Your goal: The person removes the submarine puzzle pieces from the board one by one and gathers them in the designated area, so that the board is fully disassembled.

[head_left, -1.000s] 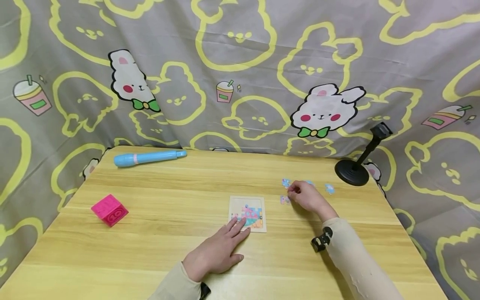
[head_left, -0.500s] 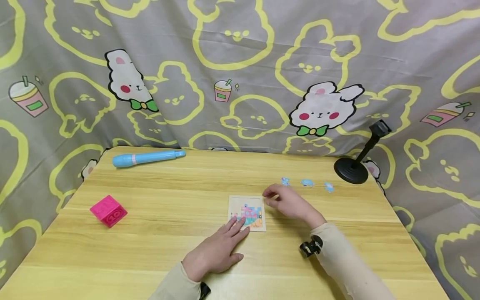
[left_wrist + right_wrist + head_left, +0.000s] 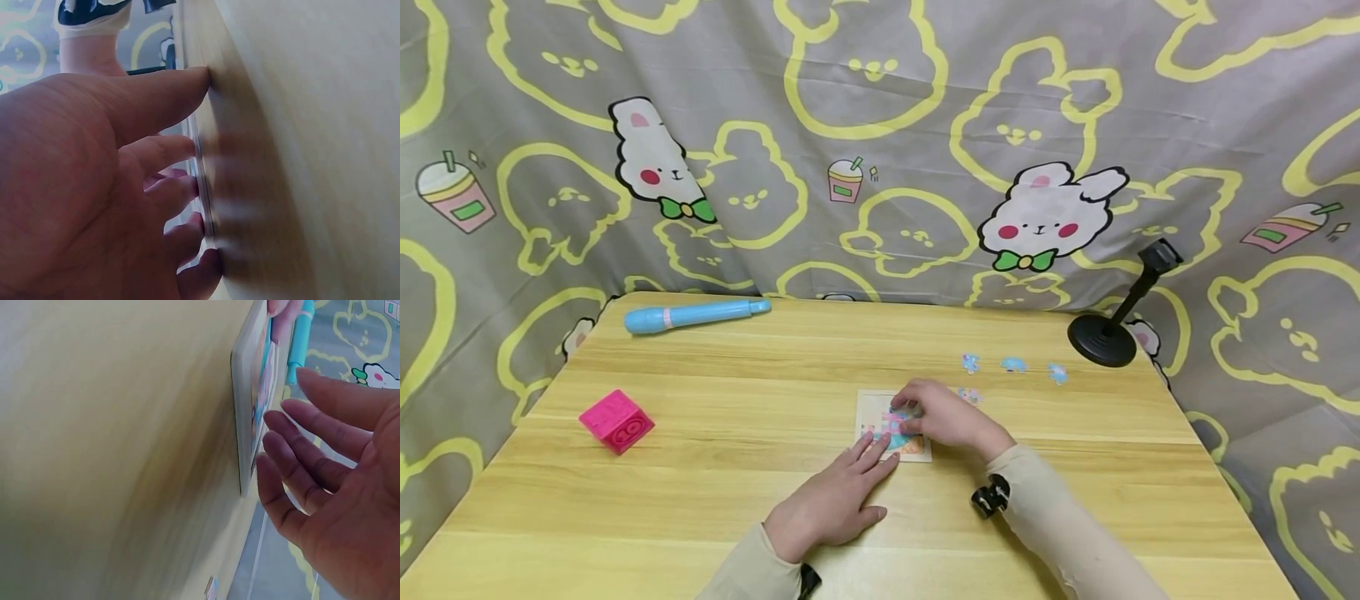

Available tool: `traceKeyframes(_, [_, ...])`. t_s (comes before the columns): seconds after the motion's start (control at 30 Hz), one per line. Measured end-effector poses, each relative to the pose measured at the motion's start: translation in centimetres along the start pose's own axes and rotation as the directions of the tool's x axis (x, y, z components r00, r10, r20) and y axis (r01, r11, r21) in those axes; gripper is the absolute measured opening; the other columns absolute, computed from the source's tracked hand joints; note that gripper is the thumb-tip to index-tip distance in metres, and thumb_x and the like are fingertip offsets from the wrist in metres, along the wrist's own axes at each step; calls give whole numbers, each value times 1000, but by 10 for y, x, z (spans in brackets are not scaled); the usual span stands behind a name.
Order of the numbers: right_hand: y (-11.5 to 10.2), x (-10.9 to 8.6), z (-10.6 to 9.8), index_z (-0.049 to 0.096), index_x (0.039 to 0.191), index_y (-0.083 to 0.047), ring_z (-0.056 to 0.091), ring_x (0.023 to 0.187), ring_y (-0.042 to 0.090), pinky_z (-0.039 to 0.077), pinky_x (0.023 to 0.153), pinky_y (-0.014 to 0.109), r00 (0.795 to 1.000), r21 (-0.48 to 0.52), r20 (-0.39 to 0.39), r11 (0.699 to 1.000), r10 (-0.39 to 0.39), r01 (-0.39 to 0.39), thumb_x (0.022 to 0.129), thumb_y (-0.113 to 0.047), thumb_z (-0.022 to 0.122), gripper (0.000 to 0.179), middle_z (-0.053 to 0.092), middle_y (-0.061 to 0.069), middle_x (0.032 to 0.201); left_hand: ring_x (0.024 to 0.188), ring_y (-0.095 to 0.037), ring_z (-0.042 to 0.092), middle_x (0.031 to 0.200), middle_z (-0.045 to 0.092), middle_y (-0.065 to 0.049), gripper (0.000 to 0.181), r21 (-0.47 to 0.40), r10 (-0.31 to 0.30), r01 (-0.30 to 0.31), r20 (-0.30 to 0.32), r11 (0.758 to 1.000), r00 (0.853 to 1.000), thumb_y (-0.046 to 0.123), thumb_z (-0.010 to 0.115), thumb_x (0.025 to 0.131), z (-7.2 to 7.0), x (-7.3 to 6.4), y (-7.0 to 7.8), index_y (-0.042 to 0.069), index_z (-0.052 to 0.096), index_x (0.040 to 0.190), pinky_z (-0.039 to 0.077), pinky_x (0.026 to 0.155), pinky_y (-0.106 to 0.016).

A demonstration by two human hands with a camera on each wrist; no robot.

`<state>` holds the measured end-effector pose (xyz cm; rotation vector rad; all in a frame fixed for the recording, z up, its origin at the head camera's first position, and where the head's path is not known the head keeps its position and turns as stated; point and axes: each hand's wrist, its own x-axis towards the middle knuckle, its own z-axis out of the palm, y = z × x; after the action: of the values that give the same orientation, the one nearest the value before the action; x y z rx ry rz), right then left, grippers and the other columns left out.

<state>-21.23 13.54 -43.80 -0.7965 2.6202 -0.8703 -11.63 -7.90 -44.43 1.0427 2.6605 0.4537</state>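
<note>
Right-hand grip [image 3: 951, 419] is half-curled right over the puzzle tray [image 3: 860, 408], fingers bent with the thumb below them, and honestly I can't tell if there's a piece in it. Left-hand grip [image 3: 835, 504] has its fingers spread flat, tips on the tray's near-left part, not clutching anything. Tray sits mid-tabletop [image 3: 730, 500], with fitted pieces [image 3: 913, 447] in pink, teal and orange toward its near side and pale bare board farther back. Four loose pieces [image 3: 1013, 365] lie outside it, off to the right.
</note>
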Motion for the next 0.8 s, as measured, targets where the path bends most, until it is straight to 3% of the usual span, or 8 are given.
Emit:
traceKeyframes(0.37, [0, 8, 8, 68, 116, -4, 53, 84, 16, 47, 76, 35, 1000, -65, -13, 998, -9, 8, 92, -4, 67, 24, 58, 2, 102, 146, -33, 17, 158, 28, -15, 63, 7, 1, -1, 5, 1000, 1000, 30, 64, 95, -1, 1, 0, 6, 41, 150, 22, 115, -43])
traceKeyframes(0.8, [1, 10, 10, 69, 107, -6, 55, 89, 17, 49, 83, 36, 998, -69, -59, 997, 14, -18, 96, 4, 52, 23, 57, 0, 98, 146, -34, 18, 157, 28, -16, 63, 6, 2, -1, -3, 1000, 1000, 29, 64, 95, -1, 1, 2, 5, 42, 149, 22, 115, -43])
